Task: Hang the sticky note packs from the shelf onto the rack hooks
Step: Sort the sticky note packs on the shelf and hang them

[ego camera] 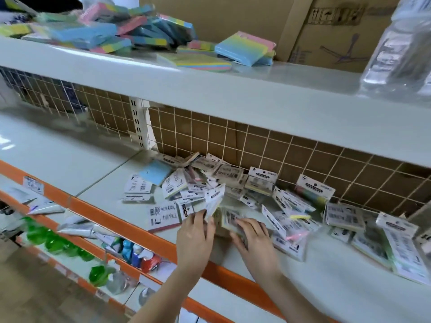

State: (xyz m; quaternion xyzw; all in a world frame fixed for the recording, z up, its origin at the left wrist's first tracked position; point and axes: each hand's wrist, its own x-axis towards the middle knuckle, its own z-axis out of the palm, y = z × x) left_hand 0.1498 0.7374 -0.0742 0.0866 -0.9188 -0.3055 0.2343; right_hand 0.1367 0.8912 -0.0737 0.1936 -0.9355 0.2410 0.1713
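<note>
White carded sticky note packs lie heaped on the pale shelf, directly ahead of both hands. Left hand pinches one upright pack; right hand curls over another (blurred). No hooks visible.

Bright even daylight, soft shadows; motion blur throughout (worst at edges), wide-angle bending straight lines.

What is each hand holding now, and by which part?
The left hand pinches a sticky note pack by its lower edge. The right hand grips another pack by its near edge.
</note>
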